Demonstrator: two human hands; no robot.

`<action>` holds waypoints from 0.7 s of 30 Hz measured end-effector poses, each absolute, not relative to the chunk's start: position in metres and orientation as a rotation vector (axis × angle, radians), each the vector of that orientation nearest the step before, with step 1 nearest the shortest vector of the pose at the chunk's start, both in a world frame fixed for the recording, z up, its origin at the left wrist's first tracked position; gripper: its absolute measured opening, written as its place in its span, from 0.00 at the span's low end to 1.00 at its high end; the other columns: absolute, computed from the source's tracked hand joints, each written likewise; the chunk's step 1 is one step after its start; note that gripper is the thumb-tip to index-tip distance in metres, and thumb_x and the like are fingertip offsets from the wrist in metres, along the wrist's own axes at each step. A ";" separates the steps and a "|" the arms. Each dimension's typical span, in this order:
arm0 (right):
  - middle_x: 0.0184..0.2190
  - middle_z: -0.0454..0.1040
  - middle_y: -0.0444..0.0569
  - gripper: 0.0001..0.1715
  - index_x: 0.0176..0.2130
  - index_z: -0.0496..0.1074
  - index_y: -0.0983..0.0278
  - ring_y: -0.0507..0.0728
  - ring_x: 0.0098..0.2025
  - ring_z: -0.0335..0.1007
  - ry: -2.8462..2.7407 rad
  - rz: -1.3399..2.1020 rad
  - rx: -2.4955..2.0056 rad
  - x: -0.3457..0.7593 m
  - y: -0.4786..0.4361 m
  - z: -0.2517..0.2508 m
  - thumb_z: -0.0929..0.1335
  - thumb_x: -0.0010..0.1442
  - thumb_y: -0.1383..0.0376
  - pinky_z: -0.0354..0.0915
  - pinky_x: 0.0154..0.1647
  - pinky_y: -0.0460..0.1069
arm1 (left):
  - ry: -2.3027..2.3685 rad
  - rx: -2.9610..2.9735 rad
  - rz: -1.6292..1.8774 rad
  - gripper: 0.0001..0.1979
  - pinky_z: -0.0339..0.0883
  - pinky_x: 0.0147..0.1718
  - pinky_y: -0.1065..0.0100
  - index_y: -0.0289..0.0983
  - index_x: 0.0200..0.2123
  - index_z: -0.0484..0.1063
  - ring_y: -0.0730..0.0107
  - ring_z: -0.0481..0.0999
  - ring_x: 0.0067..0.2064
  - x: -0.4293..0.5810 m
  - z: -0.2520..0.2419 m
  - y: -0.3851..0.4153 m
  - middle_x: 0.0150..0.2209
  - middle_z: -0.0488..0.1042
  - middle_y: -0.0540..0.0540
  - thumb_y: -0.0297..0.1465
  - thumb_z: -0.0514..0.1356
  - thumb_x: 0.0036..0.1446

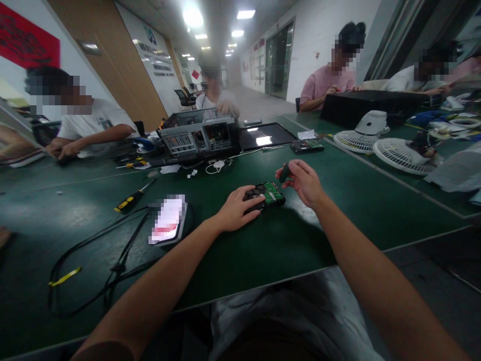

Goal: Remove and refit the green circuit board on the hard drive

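A hard drive (273,192) lies on the green tabletop, its green circuit board facing up. My left hand (240,208) grips it from the left, fingers over its top and thumb along its near edge. My right hand (303,183) pinches the dark green handle of a small screwdriver (284,173). The screwdriver stands nearly upright at the board's right end; whether its tip touches a screw is too small to tell. Farther back rests a second hard drive (307,146).
An opened computer case (199,135) and a flat dark screen (266,136) stand beyond my hands. To the left are a lit phone (168,219), a yellow-black screwdriver (130,199) and a black cord (116,265). White fan parts (404,156) lie at right. Several people sit around the table.
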State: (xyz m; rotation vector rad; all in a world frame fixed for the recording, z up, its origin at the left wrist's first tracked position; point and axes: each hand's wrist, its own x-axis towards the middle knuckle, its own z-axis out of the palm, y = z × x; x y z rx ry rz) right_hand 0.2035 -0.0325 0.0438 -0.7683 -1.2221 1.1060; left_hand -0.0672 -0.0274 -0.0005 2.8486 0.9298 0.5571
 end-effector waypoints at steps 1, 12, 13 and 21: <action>0.40 0.80 0.48 0.16 0.40 0.71 0.56 0.58 0.41 0.76 -1.221 1.102 -0.767 0.203 -0.032 0.044 0.72 0.62 0.49 0.70 0.31 0.50 | 0.928 2.849 0.554 0.26 0.56 0.66 0.41 0.54 0.68 0.62 0.45 0.56 0.69 -0.067 0.000 -0.027 0.71 0.50 0.43 0.44 0.57 0.69; 0.38 0.77 0.50 0.20 0.45 0.77 0.58 0.58 0.42 0.74 -1.191 1.145 -0.722 0.204 -0.029 0.042 0.68 0.65 0.47 0.70 0.30 0.50 | 0.927 2.823 0.555 0.27 0.55 0.66 0.39 0.54 0.68 0.62 0.43 0.56 0.69 -0.067 0.000 -0.027 0.72 0.49 0.44 0.44 0.57 0.69; 0.38 0.77 0.50 0.18 0.44 0.77 0.58 0.58 0.42 0.74 -1.198 1.143 -0.723 0.204 -0.030 0.042 0.69 0.65 0.48 0.70 0.30 0.50 | 0.926 2.823 0.551 0.27 0.55 0.66 0.39 0.55 0.69 0.62 0.43 0.56 0.69 -0.067 0.000 -0.027 0.72 0.49 0.44 0.44 0.57 0.69; 0.37 0.75 0.47 0.12 0.42 0.78 0.55 0.56 0.40 0.73 -1.222 1.098 -0.742 0.205 -0.030 0.042 0.72 0.63 0.52 0.69 0.30 0.49 | 0.927 2.842 0.571 0.26 0.55 0.66 0.41 0.54 0.68 0.63 0.45 0.56 0.69 -0.067 -0.002 -0.026 0.71 0.50 0.44 0.44 0.58 0.69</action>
